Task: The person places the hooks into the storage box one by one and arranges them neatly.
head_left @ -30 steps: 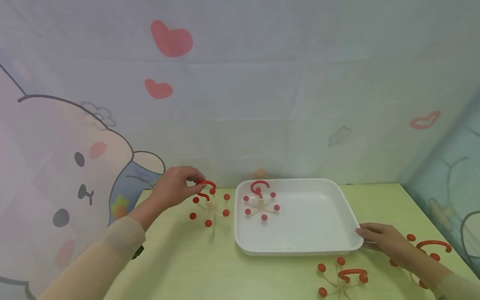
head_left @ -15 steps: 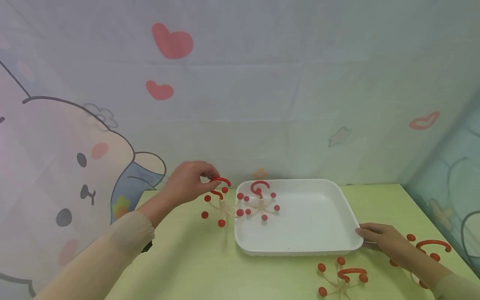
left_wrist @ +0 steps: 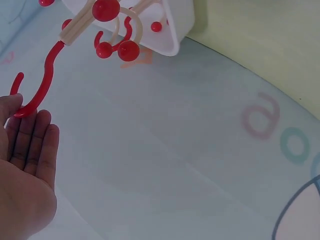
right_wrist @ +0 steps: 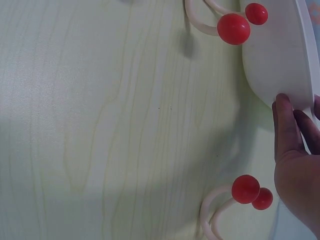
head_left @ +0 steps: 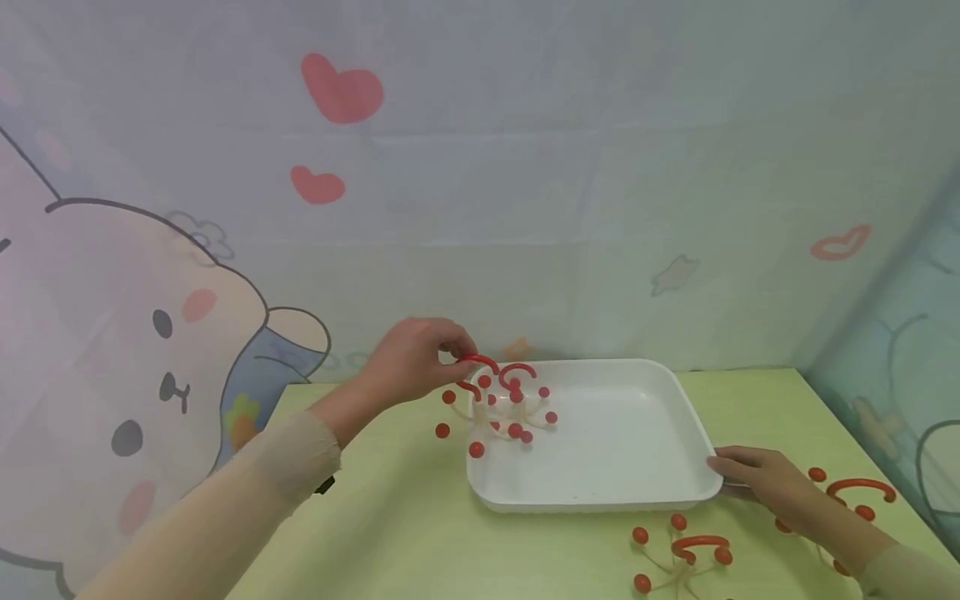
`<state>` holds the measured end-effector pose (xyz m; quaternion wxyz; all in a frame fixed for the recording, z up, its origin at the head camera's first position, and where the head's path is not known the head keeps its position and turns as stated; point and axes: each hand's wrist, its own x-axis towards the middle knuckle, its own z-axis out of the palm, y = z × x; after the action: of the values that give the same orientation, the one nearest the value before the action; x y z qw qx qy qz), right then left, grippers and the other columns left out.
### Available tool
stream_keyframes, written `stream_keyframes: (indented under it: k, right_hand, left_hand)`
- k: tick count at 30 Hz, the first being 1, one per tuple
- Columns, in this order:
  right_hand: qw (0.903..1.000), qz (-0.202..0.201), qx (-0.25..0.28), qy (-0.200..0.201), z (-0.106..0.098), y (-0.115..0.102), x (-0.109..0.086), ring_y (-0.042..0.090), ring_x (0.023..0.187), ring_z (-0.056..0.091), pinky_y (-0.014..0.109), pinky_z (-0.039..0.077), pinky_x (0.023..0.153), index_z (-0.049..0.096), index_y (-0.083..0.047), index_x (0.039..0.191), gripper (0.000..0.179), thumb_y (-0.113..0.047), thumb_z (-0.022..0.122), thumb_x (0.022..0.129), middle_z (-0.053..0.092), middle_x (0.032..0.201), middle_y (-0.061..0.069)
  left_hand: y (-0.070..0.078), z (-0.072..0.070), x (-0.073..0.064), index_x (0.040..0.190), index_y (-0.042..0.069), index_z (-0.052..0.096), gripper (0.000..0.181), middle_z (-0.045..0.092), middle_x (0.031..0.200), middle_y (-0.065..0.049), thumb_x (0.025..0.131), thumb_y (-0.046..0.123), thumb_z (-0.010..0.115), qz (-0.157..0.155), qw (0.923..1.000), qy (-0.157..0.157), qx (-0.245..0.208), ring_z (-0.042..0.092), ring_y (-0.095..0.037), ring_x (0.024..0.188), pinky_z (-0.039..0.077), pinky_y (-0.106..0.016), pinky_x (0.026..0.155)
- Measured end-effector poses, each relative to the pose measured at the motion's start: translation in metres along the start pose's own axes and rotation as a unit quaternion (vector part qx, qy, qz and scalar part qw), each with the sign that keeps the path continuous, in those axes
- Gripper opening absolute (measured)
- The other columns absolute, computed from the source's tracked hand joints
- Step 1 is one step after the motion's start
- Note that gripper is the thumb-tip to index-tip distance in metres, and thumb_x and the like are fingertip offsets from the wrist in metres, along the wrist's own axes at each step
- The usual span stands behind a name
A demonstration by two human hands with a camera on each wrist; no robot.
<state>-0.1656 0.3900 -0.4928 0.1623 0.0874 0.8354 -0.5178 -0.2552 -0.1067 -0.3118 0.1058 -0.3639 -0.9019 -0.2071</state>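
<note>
My left hand (head_left: 416, 360) pinches the red hooked handle of a claw massager (head_left: 476, 449), whose cream prongs end in red balls. It hangs over the left rim of a white tray (head_left: 607, 458), overlapping a second claw massager (head_left: 531, 369) that stands inside the tray's left part. In the left wrist view, thumb and fingertips meet on the held massager's hook (left_wrist: 47, 75), prongs pointing away from the palm. My right hand (head_left: 768, 479) grips the tray's right rim, thumb on top. The right wrist view shows its fingers (right_wrist: 286, 125) against the tray's outer wall.
Another claw massager (head_left: 701, 542) stands on the green table (head_left: 375, 517) in front of the tray. One more massager (head_left: 858, 483) is at the right, partly behind the right forearm. A printed cloth (head_left: 525, 167) hangs close behind the table.
My left hand has carried its massager rightward, from beside the tray to over its left rim. The right hand and tray have stayed in place.
</note>
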Motion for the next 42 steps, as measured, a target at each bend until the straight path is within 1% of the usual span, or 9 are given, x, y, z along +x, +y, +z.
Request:
stream_keyframes:
  k: [5,10,14,20,23,28,33,38,42]
  right_hand:
    - [0.9999,-0.007,0.007,-0.004,0.000,0.001,0.001,0.025,0.113,0.073,0.042,0.063,0.095,0.053,0.017,0.144,0.063,-0.034,0.065,0.109,0.059,0.144,0.034]
    - [0.9998,-0.009,0.016,-0.004,0.000,0.003,0.002,0.024,0.113,0.073,0.042,0.063,0.096,0.054,0.016,0.144,0.061,-0.033,0.065,0.109,0.060,0.143,0.033]
    - [0.9999,-0.007,0.009,-0.001,0.001,0.003,0.002,0.024,0.113,0.073,0.042,0.063,0.096,0.054,0.016,0.144,0.063,-0.035,0.065,0.108,0.061,0.143,0.032]
    - [1.0000,-0.007,0.005,0.001,0.004,0.002,0.002,0.025,0.114,0.072,0.042,0.063,0.096,0.053,0.016,0.145,0.064,-0.036,0.065,0.108,0.059,0.145,0.033]
    - [0.9999,-0.012,0.007,-0.002,0.005,0.001,0.001,0.026,0.115,0.072,0.043,0.063,0.097,0.053,0.017,0.145,0.064,-0.035,0.065,0.109,0.059,0.144,0.034]
    - [0.9998,-0.016,0.010,-0.001,0.007,0.000,-0.001,0.027,0.115,0.072,0.043,0.063,0.097,0.053,0.016,0.144,0.063,-0.034,0.065,0.109,0.060,0.143,0.033]
    - [0.9998,-0.017,0.000,0.006,0.009,-0.001,-0.002,0.027,0.115,0.072,0.043,0.063,0.097,0.054,0.016,0.144,0.062,-0.034,0.065,0.109,0.061,0.143,0.032]
    - [0.9998,-0.017,-0.002,0.008,0.010,-0.002,-0.003,0.028,0.115,0.072,0.044,0.063,0.097,0.054,0.016,0.144,0.063,-0.034,0.066,0.108,0.061,0.143,0.033]
    - [0.9998,-0.014,0.001,0.011,0.012,-0.001,-0.003,0.027,0.115,0.072,0.043,0.063,0.097,0.054,0.016,0.144,0.063,-0.035,0.066,0.108,0.061,0.143,0.033]
  left_hand:
    - [0.010,0.003,0.012,0.097,0.017,0.082,0.005,0.075,0.089,0.009,0.093,0.019,0.084,0.016,0.9998,-0.009,0.003,0.068,-0.009,0.082,0.060,-0.030,0.079]
    - [0.019,0.008,0.024,0.096,0.016,0.082,0.004,0.075,0.088,0.009,0.093,0.018,0.084,0.039,0.9992,-0.004,-0.005,0.068,-0.008,0.082,0.059,-0.028,0.078]
    - [0.025,0.013,0.033,0.096,0.016,0.082,0.005,0.076,0.088,0.008,0.093,0.019,0.085,0.046,0.9989,-0.004,-0.013,0.068,-0.008,0.082,0.057,-0.025,0.077]
    - [0.037,0.020,0.045,0.099,0.015,0.082,0.006,0.077,0.090,0.006,0.093,0.018,0.084,0.038,0.9989,-0.015,-0.023,0.071,-0.013,0.084,0.058,-0.026,0.078]
    - [0.041,0.024,0.050,0.100,0.016,0.083,0.007,0.077,0.090,0.006,0.094,0.018,0.084,0.029,0.9991,-0.020,-0.025,0.070,-0.011,0.084,0.058,-0.025,0.078]
    - [0.045,0.033,0.060,0.101,0.017,0.083,0.007,0.077,0.090,0.007,0.094,0.019,0.083,0.026,0.9987,-0.023,-0.037,0.069,-0.009,0.084,0.057,-0.024,0.079]
    - [0.051,0.044,0.068,0.103,0.017,0.083,0.009,0.077,0.090,0.007,0.094,0.018,0.084,0.026,0.9980,-0.025,-0.052,0.068,-0.009,0.084,0.057,-0.023,0.080]
    - [0.056,0.053,0.075,0.105,0.018,0.083,0.010,0.077,0.092,0.009,0.095,0.021,0.083,0.027,0.9979,-0.033,-0.049,0.067,-0.007,0.086,0.056,-0.022,0.081]
    - [0.060,0.060,0.079,0.106,0.017,0.083,0.011,0.077,0.094,0.008,0.096,0.023,0.083,0.025,0.9978,-0.036,-0.049,0.068,-0.007,0.087,0.056,-0.021,0.083]
